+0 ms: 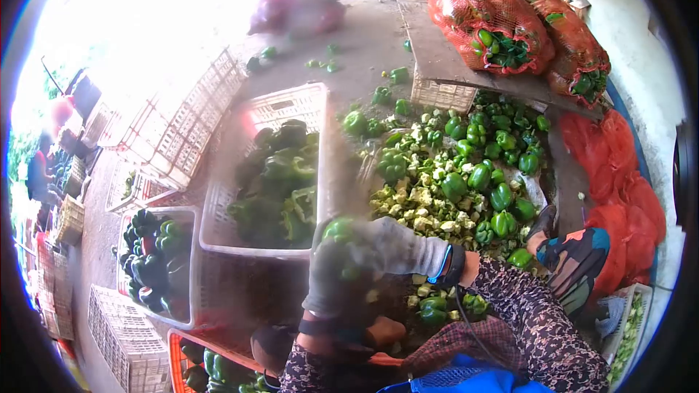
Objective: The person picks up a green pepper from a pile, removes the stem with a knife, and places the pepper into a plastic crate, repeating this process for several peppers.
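My left hand (321, 284), in a grey glove, is raised near the lower middle of the head view. A green bell pepper (338, 231) is held in it, partly blurred by a smear on the lens. My right hand (389, 244), also gloved in grey with a dark band at the wrist, reaches in from the right and meets the pepper. Its fingertips are hazy, and whatever they grip cannot be made out. Just beyond the hands stands a white crate (255, 251) of green peppers. Pale cut pepper cores (415, 207) lie heaped to the right.
Whole green peppers (477, 175) lie around the cores. Stuffed red mesh sacks (480, 7) rest on a board (444, 47) at the back right. Another pepper crate (193, 269), an orange crate (175, 364) and stacked crates (182, 124) stand left. Red netting (611, 167) lies right.
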{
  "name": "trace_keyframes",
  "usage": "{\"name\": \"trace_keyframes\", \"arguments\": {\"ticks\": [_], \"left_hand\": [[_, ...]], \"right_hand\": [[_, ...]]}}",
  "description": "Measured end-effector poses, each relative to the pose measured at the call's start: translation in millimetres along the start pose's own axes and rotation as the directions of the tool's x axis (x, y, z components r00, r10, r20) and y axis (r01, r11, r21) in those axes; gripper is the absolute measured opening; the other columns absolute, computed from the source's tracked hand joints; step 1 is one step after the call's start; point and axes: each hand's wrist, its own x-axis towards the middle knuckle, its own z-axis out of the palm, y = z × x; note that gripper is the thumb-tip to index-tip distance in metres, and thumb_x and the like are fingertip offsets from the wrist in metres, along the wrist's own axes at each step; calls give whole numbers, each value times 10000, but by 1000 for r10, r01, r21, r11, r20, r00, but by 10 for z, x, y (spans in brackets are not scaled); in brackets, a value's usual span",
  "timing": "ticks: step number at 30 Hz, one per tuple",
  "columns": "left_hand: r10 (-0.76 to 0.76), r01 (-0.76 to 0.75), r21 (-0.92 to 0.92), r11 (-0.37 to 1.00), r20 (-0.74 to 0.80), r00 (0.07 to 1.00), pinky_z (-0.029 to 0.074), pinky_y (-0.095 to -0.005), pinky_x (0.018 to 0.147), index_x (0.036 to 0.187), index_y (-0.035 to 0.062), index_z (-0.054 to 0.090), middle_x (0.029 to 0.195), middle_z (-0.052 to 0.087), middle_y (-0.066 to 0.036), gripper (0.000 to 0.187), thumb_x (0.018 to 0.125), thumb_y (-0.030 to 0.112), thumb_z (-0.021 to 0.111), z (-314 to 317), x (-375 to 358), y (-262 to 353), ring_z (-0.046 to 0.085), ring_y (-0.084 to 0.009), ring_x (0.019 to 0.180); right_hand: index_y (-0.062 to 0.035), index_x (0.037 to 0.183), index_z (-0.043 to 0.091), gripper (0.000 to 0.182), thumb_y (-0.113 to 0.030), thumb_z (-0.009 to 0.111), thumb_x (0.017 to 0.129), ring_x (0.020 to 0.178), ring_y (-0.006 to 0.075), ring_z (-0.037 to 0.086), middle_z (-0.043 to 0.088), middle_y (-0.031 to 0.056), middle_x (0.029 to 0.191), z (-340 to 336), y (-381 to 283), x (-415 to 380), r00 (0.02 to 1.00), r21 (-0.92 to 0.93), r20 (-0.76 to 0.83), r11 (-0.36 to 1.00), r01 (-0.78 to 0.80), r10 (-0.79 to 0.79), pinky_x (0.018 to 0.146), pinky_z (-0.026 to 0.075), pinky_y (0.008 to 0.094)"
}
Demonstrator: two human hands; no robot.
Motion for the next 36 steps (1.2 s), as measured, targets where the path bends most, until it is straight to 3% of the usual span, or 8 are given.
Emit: {"name": "trace_keyframes", "arguments": {"ticks": [2, 6, 12, 14, 17, 26, 30, 36], "left_hand": [[187, -177, 656, 734, 56, 981, 545, -291, 820, 1333, 71, 554, 1106, 651, -35, 557, 956, 479, 600, 34, -7, -56, 639, -145, 943], [-110, 98, -136, 986, -87, 990, 567, -347, 767, 1221, 123, 614, 1073, 652, -35, 522, 961, 574, 588, 34, 313, -96, 644, -188, 925], [195, -228, -93, 969, -275, 941, 568, -447, 949, 1404, 3, 497, 1137, 670, -151, 677, 1022, 561, 521, -928, 1538, 177, 681, -277, 966], [212, -215, 19, 976, -280, 936, 548, -465, 991, 1449, -11, 420, 1233, 606, -189, 689, 1019, 515, 537, -826, 1602, 89, 628, -314, 1073], [364, -304, 338, 891, -130, 922, 485, -513, 1096, 1517, -38, 316, 1498, 362, -279, 701, 1016, 384, 566, -537, 1447, 44, 446, -398, 1354], [-116, 139, 238, 961, -109, 987, 557, -402, 941, 1482, 43, 484, 1370, 621, -163, 563, 1060, 415, 479, -837, 922, -422, 654, -278, 1163], [-119, 134, 219, 967, -79, 990, 557, -402, 927, 1468, 43, 493, 1351, 629, -158, 550, 1063, 416, 480, -790, 938, -438, 659, -266, 1131], [-177, 206, 298, 932, -119, 977, 554, -356, 822, 1360, 56, 575, 1120, 678, -69, 415, 1044, 325, 568, -506, 880, -664, 661, -182, 940]], "right_hand": [[-68, 1178, 572, 346, -322, 674, 965, 731, 358, 702, 694, 150, 882, 9, 281, -8, 998, -254, 44, 966, 51, -41, 647, 560, 429], [-50, 1095, 625, 287, -300, 674, 963, 832, 347, 715, 698, 186, 1018, -145, 249, 64, 960, -127, -126, 964, 234, -249, 701, 591, 436], [-83, 1164, 694, 361, -403, 648, 1001, 776, 192, 712, 744, 117, 1026, -917, 583, -819, 744, -125, -574, 861, -492, 342, 631, 547, 332], [-76, 1338, 617, 499, -413, 680, 975, 766, 185, 714, 734, 156, 1107, -1326, 833, -1259, 465, -261, -719, 419, -870, 517, 609, 532, 314], [-66, 1549, 376, 758, -412, 698, 956, 681, 207, 660, 721, 157, 1065, -1734, 1597, -2320, 490, -446, -845, 222, -867, 217, 623, 527, 329], [-155, 1534, 416, 719, -412, 687, 920, 999, 332, 699, 566, 146, 1368, 496, 1361, -2685, 661, -642, 284, 650, -407, 695, 838, 572, 442], [-172, 1628, 105, 1149, -455, 828, 781, 1123, 431, 676, 385, 338, 1515, 870, 1488, -2806, 276, -715, 254, 372, -592, 927, 881, 578, 482], [-153, 1600, 256, 1028, -383, 834, 782, 1105, 401, 676, 575, 238, 1383, 893, 1889, -3170, 619, -228, 52, 613, -757, 784, 939, 547, 486]]}}
